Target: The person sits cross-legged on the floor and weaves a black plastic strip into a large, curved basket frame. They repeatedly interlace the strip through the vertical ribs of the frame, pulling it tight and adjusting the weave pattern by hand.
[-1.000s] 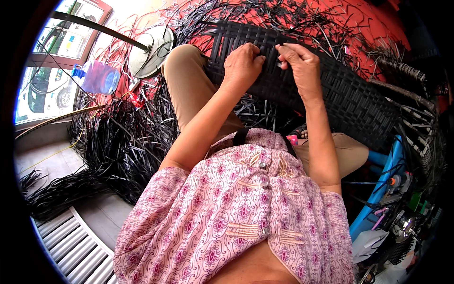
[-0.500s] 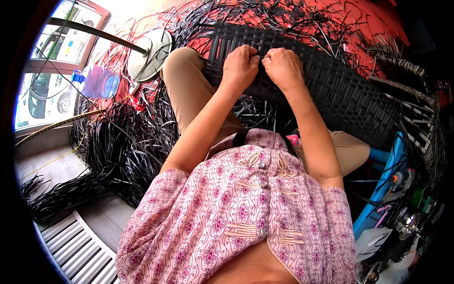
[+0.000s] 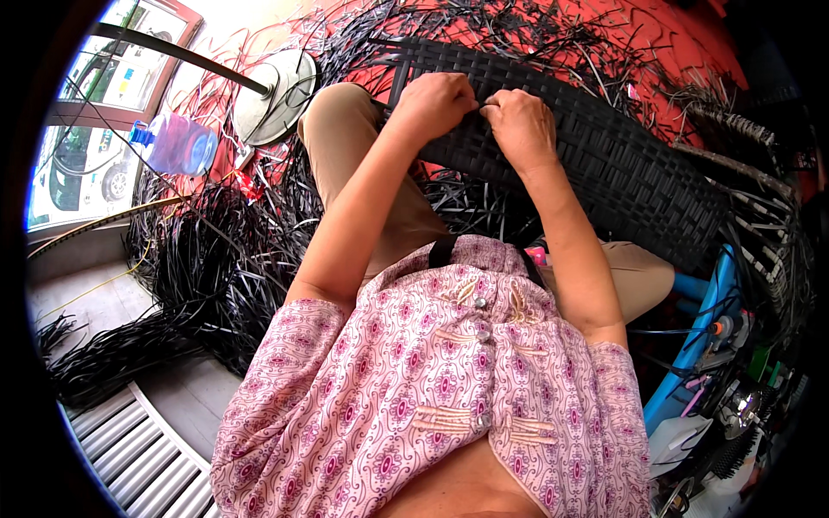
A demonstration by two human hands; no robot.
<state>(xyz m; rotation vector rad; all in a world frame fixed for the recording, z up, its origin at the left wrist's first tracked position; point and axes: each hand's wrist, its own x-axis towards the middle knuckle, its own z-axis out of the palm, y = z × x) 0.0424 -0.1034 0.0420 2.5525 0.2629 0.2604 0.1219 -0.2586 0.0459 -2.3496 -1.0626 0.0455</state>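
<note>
"Red floor, littered with loose black strips, spreads beyond a dark woven panel. I'll place everything from that panel."

"Where is it, and why there?"

"Slanting in front of a seated person: its left end is just beside the left knee, its right end reaches past the right knee. That position probably keeps the weave within easy reach of both arms. What bears its weight is hidden."

"What lies around it?"

"Left of the panel and nearer the body, a big heap of black strips, perhaps kept there to be close by. On the panel's near right, a blue plastic frame. Off its left end, a pale round base carries a dark pole; its breadth likely steadies it. Farther left, a clear bluish jug."

"And the hands?"

"Both are at the panel's left half. The left hand and right hand have curled fingers, their fingertips just beside each other, almost meeting. Being so close suggests fine work on one spot. I cannot tell whether either is clamped on a strip: black on black hides it."
</note>
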